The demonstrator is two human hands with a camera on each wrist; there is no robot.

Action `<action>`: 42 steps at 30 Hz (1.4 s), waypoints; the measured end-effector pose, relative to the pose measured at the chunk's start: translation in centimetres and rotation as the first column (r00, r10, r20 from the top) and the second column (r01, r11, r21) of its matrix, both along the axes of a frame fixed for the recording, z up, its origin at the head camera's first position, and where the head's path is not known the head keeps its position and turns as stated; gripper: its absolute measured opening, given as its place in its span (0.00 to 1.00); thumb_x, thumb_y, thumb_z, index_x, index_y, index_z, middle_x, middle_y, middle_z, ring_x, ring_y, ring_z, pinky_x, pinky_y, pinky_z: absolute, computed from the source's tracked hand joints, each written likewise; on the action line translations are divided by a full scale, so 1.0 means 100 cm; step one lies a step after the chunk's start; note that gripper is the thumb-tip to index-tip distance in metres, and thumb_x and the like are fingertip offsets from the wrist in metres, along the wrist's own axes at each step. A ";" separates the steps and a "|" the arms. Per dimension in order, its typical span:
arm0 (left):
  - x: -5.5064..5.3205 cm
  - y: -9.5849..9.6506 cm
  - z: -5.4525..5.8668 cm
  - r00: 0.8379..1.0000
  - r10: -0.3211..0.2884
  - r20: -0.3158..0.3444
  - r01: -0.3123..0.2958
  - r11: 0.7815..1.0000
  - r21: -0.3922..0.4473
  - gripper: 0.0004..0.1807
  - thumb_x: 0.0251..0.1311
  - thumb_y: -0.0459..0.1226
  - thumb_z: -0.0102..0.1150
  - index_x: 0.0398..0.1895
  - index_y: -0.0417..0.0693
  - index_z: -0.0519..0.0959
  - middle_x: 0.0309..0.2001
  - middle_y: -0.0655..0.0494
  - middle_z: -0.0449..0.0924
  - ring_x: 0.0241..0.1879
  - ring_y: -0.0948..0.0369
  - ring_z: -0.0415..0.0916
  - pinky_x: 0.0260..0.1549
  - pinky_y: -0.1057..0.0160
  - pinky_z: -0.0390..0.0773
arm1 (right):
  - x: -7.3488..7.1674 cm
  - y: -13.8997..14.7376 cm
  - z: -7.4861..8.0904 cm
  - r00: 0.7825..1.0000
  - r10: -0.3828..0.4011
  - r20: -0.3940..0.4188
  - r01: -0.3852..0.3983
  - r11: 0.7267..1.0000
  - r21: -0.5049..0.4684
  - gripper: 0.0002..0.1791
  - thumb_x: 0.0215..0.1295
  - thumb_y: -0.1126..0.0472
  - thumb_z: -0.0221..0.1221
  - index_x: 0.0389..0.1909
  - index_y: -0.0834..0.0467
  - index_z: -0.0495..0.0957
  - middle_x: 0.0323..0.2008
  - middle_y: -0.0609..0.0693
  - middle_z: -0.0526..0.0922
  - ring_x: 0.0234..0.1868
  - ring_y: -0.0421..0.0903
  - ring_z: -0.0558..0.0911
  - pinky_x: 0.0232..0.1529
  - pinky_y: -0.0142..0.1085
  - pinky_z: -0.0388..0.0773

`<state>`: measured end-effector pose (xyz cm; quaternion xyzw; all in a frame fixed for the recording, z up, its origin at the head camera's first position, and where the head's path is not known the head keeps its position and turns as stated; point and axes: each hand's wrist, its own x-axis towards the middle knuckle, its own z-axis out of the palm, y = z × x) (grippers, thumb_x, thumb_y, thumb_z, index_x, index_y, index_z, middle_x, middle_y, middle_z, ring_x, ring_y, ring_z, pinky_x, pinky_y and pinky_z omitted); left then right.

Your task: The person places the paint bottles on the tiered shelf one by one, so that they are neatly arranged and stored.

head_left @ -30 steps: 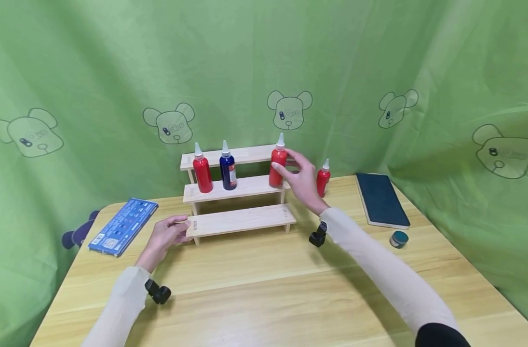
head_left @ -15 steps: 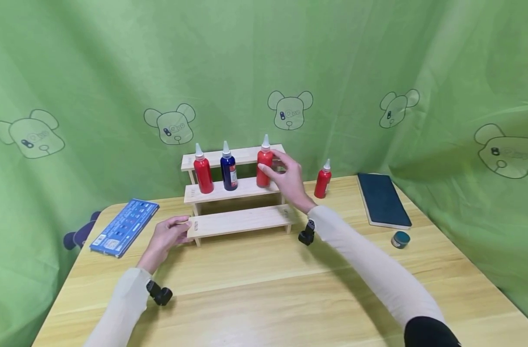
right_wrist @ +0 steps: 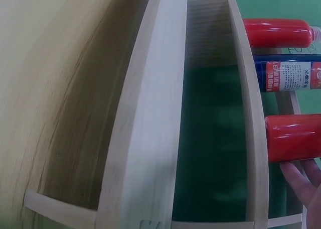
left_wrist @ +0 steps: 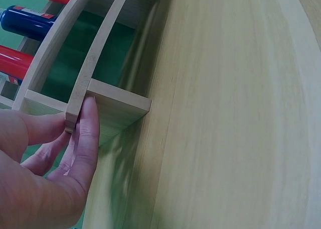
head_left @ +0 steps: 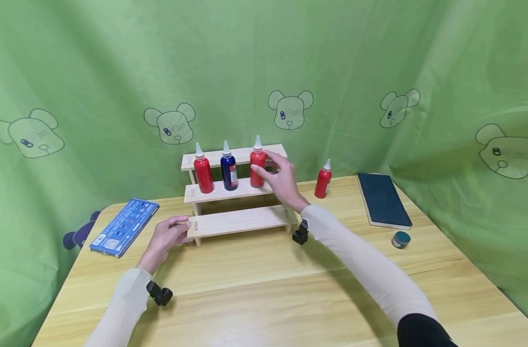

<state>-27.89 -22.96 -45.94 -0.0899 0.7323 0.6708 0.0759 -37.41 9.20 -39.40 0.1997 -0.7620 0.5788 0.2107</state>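
A three-step wooden shelf (head_left: 242, 220) stands on the table. Its bottom step's left end is pinched between thumb and fingers of my left hand (head_left: 169, 236), seen close up in the left wrist view. On the middle step my right hand (head_left: 283, 180) grips an upright red squeeze bottle (head_left: 257, 168) with a white pointed cap. Left of it stand a dark blue squeeze bottle (head_left: 229, 171) with a label and another red squeeze bottle (head_left: 203, 174). In the right wrist view the gripped bottle's base (right_wrist: 286, 138) sits right at the middle step, fingers mostly out of frame.
One more red bottle (head_left: 323, 180) stands on the table right of the shelf. Farther right lie a dark notebook (head_left: 383, 200) and a small teal-lidded jar (head_left: 400, 239). A flat blue box (head_left: 125, 227) lies at the left. A green curtain (head_left: 229, 62) hangs behind.
My right hand has moved left along the middle step with the red bottle, bringing it closer to the blue one. My left hand has stayed on the bottom step's end.
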 end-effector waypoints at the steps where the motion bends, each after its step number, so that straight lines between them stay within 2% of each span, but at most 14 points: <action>1: 0.000 0.000 0.000 1.000 -0.003 -0.002 0.003 1.000 -0.002 0.25 0.74 0.30 0.58 0.70 0.29 0.69 0.61 0.31 0.78 0.36 0.64 0.84 0.45 0.64 0.92 | 0.000 0.000 0.000 1.000 0.000 0.002 0.000 1.000 0.000 0.29 0.67 0.57 0.72 0.67 0.58 0.78 0.58 0.57 0.84 0.55 0.57 0.84 0.52 0.40 0.91; 9: 0.000 0.001 0.000 1.000 -0.003 0.001 0.003 1.000 0.006 0.25 0.74 0.30 0.58 0.71 0.29 0.69 0.62 0.29 0.76 0.35 0.64 0.85 0.45 0.64 0.92 | -0.001 -0.002 -0.004 0.999 0.001 0.038 -0.001 1.000 0.011 0.29 0.67 0.58 0.72 0.67 0.56 0.78 0.57 0.56 0.84 0.54 0.52 0.84 0.53 0.41 0.90; 22: 0.000 0.002 -0.001 1.000 -0.002 0.001 0.002 1.000 0.000 0.25 0.74 0.30 0.58 0.71 0.29 0.69 0.65 0.27 0.74 0.35 0.64 0.84 0.44 0.65 0.92 | 0.008 0.005 0.005 0.992 0.004 0.122 -0.008 0.999 0.036 0.30 0.67 0.59 0.72 0.67 0.60 0.74 0.53 0.57 0.83 0.54 0.51 0.82 0.55 0.43 0.87; 31: 0.001 0.001 -0.001 1.000 0.003 0.009 -0.003 1.000 -0.005 0.25 0.74 0.31 0.58 0.71 0.30 0.70 0.63 0.29 0.75 0.35 0.64 0.84 0.43 0.66 0.92 | 0.012 0.022 0.005 0.997 0.031 0.072 -0.033 0.999 0.022 0.26 0.68 0.62 0.70 0.63 0.64 0.77 0.53 0.60 0.84 0.52 0.54 0.83 0.48 0.31 0.88; 34: 0.001 0.001 -0.001 1.000 0.001 0.005 -0.001 1.000 -0.002 0.25 0.74 0.30 0.59 0.71 0.30 0.70 0.63 0.29 0.76 0.35 0.64 0.85 0.43 0.65 0.92 | 0.014 0.030 0.006 0.998 0.017 0.064 -0.018 1.000 0.009 0.25 0.69 0.62 0.70 0.63 0.65 0.77 0.54 0.61 0.84 0.52 0.54 0.83 0.50 0.33 0.89; 40: 0.001 0.001 -0.001 1.000 0.009 0.006 -0.009 1.000 0.006 0.25 0.74 0.30 0.59 0.71 0.30 0.70 0.61 0.31 0.77 0.35 0.64 0.85 0.43 0.65 0.92 | 0.017 0.049 0.008 0.998 -0.044 0.043 0.044 0.999 0.005 0.22 0.71 0.66 0.66 0.63 0.67 0.77 0.54 0.65 0.84 0.55 0.60 0.82 0.59 0.48 0.87; 42: 0.001 0.001 -0.001 1.000 0.010 0.007 -0.010 1.000 0.010 0.25 0.73 0.30 0.59 0.71 0.30 0.70 0.60 0.33 0.78 0.35 0.64 0.85 0.43 0.65 0.92 | 0.021 0.054 0.011 0.997 -0.065 0.034 0.065 0.998 0.005 0.21 0.71 0.69 0.65 0.63 0.70 0.76 0.55 0.68 0.84 0.55 0.63 0.82 0.58 0.46 0.87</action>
